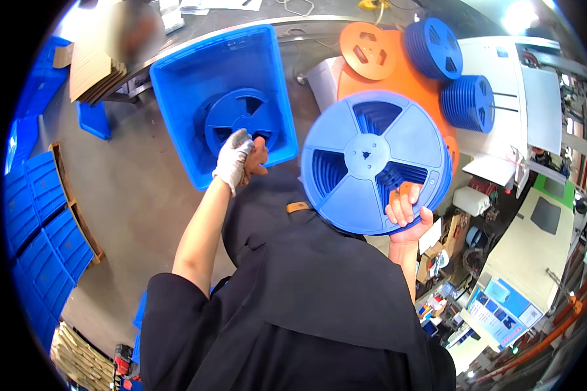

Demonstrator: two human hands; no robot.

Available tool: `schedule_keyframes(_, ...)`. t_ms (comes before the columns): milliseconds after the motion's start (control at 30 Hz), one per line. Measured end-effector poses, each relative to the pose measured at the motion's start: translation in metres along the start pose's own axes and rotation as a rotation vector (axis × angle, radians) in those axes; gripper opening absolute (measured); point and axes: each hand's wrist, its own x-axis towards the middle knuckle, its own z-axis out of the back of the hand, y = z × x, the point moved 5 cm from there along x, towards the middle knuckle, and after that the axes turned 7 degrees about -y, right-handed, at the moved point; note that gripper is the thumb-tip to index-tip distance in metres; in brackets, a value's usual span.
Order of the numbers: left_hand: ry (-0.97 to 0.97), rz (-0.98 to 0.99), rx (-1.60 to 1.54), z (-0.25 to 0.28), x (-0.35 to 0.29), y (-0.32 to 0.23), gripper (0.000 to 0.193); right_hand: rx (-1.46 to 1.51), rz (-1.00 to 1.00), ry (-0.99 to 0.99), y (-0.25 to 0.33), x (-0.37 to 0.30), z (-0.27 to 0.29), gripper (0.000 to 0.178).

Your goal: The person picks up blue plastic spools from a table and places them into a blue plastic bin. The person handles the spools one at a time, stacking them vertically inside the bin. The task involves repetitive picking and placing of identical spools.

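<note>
In my right hand (407,212) is a stack of large blue plastic reels (372,156). Its fingers reach through a cut-out near the lower right of the top reel and curl round the rim. The stack is tilted, its round face toward me. My left hand (233,159), in a whitish glove, is over the near edge of a deep blue bin (285,124), with curled fingers. Against it is a brownish, finger-like shape (256,158) that I cannot make out clearly. Inside the bin, just beyond that hand, lies another blue reel (231,111), partly covered by it.
Behind my stack is an orange surface (398,72) with an orange reel (366,51) and two stacks of blue reels (435,49). White equipment (502,98) stands at the right. Blue crates (49,228) on a pallet line the left, and folded cardboard (92,68) leans at the far left.
</note>
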Motion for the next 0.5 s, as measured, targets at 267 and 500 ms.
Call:
schedule_keyframes(267,0.155,-0.931,0.368,-0.144,-0.090,-0.114,0.033,0.105,-0.060,0.284,-0.001,0.001,-0.015,0.028)
schedule_keyframes(500,0.692,-1.179,0.315,-0.217,-0.164,-0.092,0.050,0.000,-0.205,0.243,-0.025,0.003,-0.040,0.030)
